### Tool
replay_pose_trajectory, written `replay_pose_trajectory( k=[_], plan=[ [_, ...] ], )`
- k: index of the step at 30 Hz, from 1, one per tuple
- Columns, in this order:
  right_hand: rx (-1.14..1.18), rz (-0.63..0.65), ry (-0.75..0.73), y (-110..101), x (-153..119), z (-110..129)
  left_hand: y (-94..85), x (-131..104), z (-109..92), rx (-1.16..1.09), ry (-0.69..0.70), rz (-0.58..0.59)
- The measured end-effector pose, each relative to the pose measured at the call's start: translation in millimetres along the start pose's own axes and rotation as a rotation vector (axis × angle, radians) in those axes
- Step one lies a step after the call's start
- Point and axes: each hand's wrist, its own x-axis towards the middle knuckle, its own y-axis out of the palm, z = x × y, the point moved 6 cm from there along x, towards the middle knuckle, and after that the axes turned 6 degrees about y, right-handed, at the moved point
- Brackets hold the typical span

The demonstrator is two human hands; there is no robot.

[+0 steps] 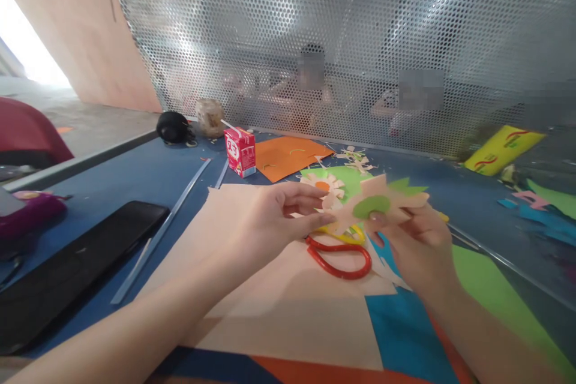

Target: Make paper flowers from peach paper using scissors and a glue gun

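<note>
So, from the head view, here you are with the paper flower (pixel 398 211) in your right hand (pixel 416 243), thumb pressed on its green centre (pixel 371 206) and the fingers closed behind it, holding it up over the tabletop. Your left hand (pixel 265 222) comes in at the petal on the near side, thumb and forefinger narrowly parted; whether they actually grip that petal, you can't tell from here. This looks like the handling and adjusting step, the flower held facing you, and any move from this point seems to call for a light pinch, since thin petals crease easily. Just beyond your left fingertips sits a second flower with an orange centre (pixel 322 185); just below them, a red scissor handle (pixel 351 275) rests above the cream sheet (pixel 297 312). On to the lettering! Past your left fingers stands a red drink carton (pixel 240 153), white characters on its front, too small to read surely. Well off beyond your right fingers, a yellow packet (pixel 504 150) carries red markings, too blurred to make out.
</note>
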Motion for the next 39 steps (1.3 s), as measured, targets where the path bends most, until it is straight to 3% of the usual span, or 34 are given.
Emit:
replay_pose_trajectory(
  k=[4,8,12,18,23,36,39],
  plan=[
    [0.027,0.015,0.032,3,1,-2,0.5,2,3,0.010,0.033,0.018],
    [0.093,0.056,0.086,9,2,-7,1.9,5,11,-0.030,-0.028,0.057],
    [0.020,0.007,0.167,8,3,-13,0.4,8,18,-0.058,-0.103,0.060],
    [-0.125,-0.064,0.200,6,3,-9,3.4,10,19,-0.021,-0.110,0.117],
    [-0.096,-0.060,0.242,7,2,-10,5.4,10,21,0.017,-0.132,0.161],
    [-0.262,-0.063,0.185,8,1,-1,4.1,9,19,-0.011,-0.200,0.085],
    [-0.295,-0.072,0.188,8,1,1,3.4,8,21,-0.035,-0.165,0.103]
  ],
)
